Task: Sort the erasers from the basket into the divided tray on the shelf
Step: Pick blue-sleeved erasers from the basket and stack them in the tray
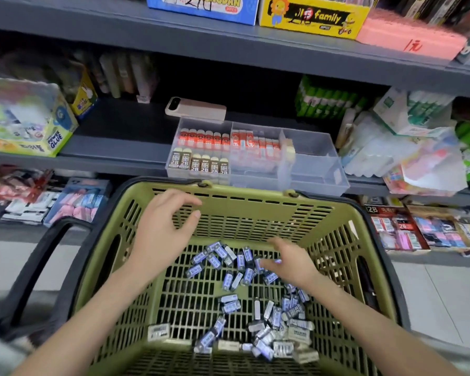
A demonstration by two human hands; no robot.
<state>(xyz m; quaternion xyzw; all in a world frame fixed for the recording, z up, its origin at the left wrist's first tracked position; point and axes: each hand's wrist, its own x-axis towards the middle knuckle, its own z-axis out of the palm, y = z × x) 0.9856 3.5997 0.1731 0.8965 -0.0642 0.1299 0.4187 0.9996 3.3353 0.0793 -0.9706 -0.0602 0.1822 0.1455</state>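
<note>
1. Head view (the only view). The green slatted basket (255, 221) sits under both hands. Loose erasers lie on its floor. The blue-sleeved scatter (217, 260) lies at and just left of the right fingertips. The grey-white heap (291, 335) lies behind that hand, towards the forearm.
2. Right hand (291, 264): low in the basket, fingers spread downward among the blue-sleeved scatter and touching it. Motion blur hides the tips, so I cannot tell whether one is pinched.
3. Left hand (163, 226): hovers higher, fingers loosely curled, thumb apart from forefinger. It holds nothing.
4. The divided tray (318, 172) is clear plastic and stands on the shelf (114, 147) beyond both hands, past the basket's far rim. Its compartments on the left-hand side hold rows of red-sleeved and 2B pieces.
5. Handling, judged:
   - The pieces are small, light, firm rubbery blocks and not fragile.
   - The paper sleeves look smooth and may slip.
   - Best hold is thumb against forefinger across the long sides, on the sleeve.
   - Corners may snag in the slats.
</note>
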